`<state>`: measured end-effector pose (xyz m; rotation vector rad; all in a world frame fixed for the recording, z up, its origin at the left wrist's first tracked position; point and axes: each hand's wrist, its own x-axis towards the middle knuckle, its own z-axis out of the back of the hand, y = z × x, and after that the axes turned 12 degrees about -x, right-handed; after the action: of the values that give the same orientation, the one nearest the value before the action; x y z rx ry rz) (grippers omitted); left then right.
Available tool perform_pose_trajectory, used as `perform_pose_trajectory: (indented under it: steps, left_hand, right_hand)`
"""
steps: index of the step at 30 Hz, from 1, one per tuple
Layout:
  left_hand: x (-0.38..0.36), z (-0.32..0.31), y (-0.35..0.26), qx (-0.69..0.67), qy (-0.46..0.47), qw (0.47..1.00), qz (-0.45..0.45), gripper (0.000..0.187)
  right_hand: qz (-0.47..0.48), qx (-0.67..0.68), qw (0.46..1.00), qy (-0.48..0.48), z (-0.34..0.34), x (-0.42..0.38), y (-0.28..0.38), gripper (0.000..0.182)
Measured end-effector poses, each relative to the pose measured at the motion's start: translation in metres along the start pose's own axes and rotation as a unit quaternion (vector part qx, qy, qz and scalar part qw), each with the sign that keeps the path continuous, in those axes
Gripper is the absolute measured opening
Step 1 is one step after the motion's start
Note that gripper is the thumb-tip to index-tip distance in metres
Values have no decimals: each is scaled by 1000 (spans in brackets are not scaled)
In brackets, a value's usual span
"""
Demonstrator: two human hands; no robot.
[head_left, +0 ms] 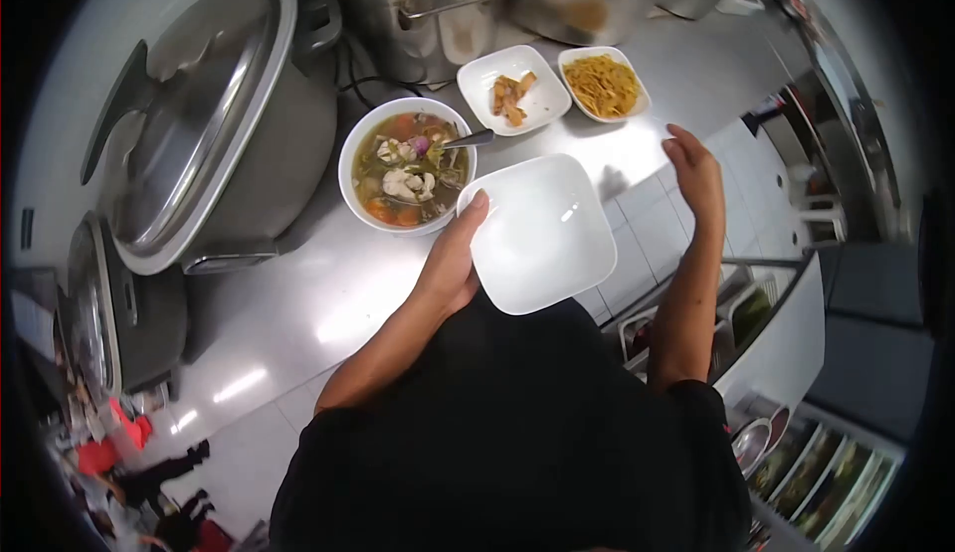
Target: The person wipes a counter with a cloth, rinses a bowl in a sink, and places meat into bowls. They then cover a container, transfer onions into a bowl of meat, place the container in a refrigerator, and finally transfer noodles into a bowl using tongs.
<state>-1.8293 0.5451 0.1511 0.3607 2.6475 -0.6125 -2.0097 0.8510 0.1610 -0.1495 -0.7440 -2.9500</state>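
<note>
My left hand (454, 260) grips the left rim of a bare white square bowl (543, 239), thumb on top, close to my body. My right hand (695, 173) hovers at the right with its fingers apart and nothing in it. Just beyond the held bowl, a round white bowl of soup (347, 176) stands on the steel counter, with a spoon (472, 139) leaning over its rim. Farther back sits a square white dish (484, 75) with a few brown fried pieces. Beside it, another square dish (594, 112) holds yellow shredded food.
A large lidded pot (254, 154) fills the left of the steel counter (288, 298), with a smaller pot (134, 303) nearer me. A steel stockpot (418, 35) stands at the back. Food containers (821, 472) are at the lower right. Other people (149, 472) appear at the lower left.
</note>
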Motion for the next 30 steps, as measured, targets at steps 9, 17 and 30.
perform_pose_trajectory:
  steps: [9,17,30]
  left_hand:
    - [43,-37,61,-121,-104,948,-276,59]
    - [-47,-17,116,-267,-200,743,-579,51]
    - [-288,91,160,-297,-311,440,-789,50]
  right_hand:
    - [215,70,971,79,-17,110,11,35]
    - [411,209,821,337,-45,97,69,32]
    - [696,-18,468,545,-89,-218,293,41]
